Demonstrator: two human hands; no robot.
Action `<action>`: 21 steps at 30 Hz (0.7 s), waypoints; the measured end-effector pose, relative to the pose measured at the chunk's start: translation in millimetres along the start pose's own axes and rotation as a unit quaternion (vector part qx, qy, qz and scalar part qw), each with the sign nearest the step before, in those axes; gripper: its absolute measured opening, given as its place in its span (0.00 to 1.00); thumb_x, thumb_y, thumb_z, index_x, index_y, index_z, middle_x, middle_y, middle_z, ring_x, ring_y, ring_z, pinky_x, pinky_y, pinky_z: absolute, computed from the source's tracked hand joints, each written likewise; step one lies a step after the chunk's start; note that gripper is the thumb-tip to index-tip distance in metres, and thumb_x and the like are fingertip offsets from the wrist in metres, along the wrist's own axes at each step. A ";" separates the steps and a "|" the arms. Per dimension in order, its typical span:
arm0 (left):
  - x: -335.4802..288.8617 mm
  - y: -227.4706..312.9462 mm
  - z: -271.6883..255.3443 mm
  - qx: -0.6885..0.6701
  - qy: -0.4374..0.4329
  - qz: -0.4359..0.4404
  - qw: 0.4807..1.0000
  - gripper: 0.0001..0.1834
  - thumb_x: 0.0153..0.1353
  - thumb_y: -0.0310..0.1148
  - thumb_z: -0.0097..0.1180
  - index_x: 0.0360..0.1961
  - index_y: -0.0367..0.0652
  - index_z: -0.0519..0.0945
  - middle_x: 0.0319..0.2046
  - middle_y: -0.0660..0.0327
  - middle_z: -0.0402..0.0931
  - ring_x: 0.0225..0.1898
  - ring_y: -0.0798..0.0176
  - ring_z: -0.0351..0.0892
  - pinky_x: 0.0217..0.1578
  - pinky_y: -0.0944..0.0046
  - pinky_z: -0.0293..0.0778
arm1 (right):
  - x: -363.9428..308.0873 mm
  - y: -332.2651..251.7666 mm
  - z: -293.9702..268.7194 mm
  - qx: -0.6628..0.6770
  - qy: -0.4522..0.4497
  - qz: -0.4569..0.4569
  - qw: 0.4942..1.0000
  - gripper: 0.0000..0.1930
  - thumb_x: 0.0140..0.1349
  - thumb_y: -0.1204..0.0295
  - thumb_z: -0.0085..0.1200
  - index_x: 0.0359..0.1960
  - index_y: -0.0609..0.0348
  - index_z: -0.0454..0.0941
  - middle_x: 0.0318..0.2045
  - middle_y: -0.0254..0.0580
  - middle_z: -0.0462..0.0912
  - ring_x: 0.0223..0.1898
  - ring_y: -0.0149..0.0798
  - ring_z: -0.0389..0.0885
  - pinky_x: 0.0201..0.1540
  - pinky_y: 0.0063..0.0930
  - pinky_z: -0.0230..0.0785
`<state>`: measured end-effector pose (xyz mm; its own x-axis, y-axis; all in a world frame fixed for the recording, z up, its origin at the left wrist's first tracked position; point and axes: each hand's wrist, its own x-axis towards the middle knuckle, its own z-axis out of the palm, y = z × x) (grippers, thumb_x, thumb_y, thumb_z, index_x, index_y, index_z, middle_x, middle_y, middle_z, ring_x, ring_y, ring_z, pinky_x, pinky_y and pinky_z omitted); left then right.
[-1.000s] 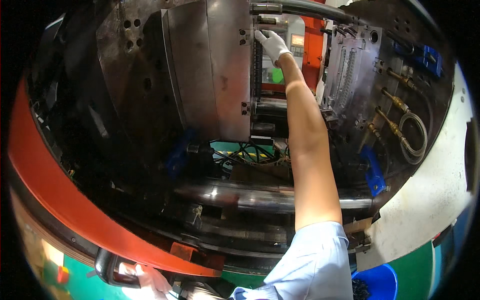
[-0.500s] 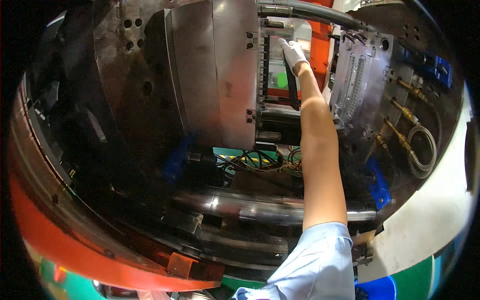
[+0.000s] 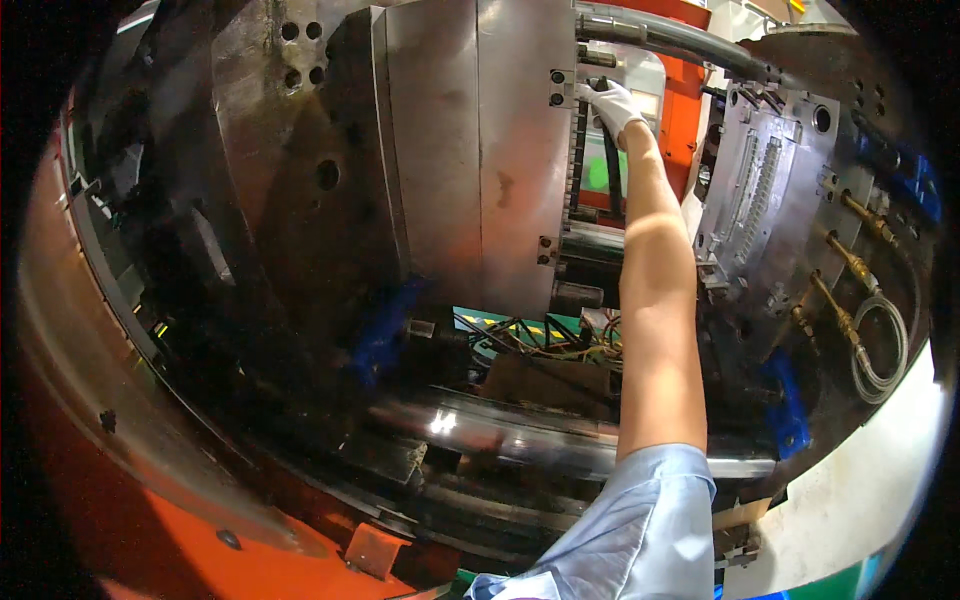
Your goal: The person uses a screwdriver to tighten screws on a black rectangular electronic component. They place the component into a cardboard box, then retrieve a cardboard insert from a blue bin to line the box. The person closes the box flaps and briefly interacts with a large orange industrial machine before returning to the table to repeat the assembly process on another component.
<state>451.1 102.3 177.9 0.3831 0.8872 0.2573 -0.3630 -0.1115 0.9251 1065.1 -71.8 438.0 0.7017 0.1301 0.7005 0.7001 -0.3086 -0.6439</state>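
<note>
My right hand (image 3: pixel 617 108), in a white glove, reaches far into the gap between the two halves of a large metal mould. Its fingers are closed round the upper part of a long, narrow black part (image 3: pixel 612 175), which hangs downward below the glove. The hand is close to the inner face of the left mould half (image 3: pixel 520 160), where a row of dark teeth shows along the edge. Whether the black part touches that face I cannot tell. Across the gap stands the right mould half (image 3: pixel 790 190), with a ribbed cavity in its face. My left hand is out of view.
Steel guide bars (image 3: pixel 650 32) cross above and below the gap. Brass fittings (image 3: pixel 848 258) and a coiled clear hose (image 3: pixel 882 350) stick out at the right. Dark cables (image 3: pixel 530 335) lie beneath the mould. An orange machine edge (image 3: pixel 250 545) curves along the lower left.
My right hand has moved toward the left mould half, bringing the black part with it. The whole view has shifted, so the machine sits farther right and slightly lower.
</note>
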 end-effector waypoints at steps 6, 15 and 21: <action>-1.6 -1.2 0.7 -0.002 -0.002 0.001 1.000 0.09 0.64 0.31 0.53 0.40 0.40 0.67 0.20 0.61 0.70 0.18 0.67 0.71 0.22 0.66 0.71 | 3.9 11.4 -20.2 -0.050 -0.009 -0.049 0.997 0.21 0.62 0.51 0.59 0.42 0.57 0.84 0.31 0.37 0.84 0.31 0.36 0.78 0.40 0.34 0.72; -10.5 1.3 -5.1 -0.005 -0.019 -0.002 1.000 0.11 0.63 0.30 0.53 0.42 0.39 0.67 0.21 0.60 0.72 0.19 0.67 0.72 0.23 0.66 0.72 | -35.4 12.7 -55.1 -0.067 0.080 -0.123 0.987 0.18 0.65 0.55 0.58 0.40 0.60 0.81 0.28 0.38 0.81 0.26 0.32 0.77 0.34 0.30 0.72; -24.6 8.7 -19.8 -0.031 -0.065 -0.010 0.997 0.13 0.62 0.29 0.54 0.44 0.39 0.67 0.22 0.60 0.73 0.20 0.67 0.73 0.24 0.66 0.73 | -71.8 -17.5 -91.7 -0.117 0.034 0.030 0.992 0.16 0.63 0.55 0.60 0.35 0.57 0.81 0.23 0.31 0.76 0.20 0.30 0.71 0.26 0.29 0.69</action>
<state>421.8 88.3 174.0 0.4957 0.8234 0.2761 -0.4043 -0.0626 0.9125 990.3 -162.2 427.2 0.7245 0.0432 0.6879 0.6025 -0.5244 -0.6017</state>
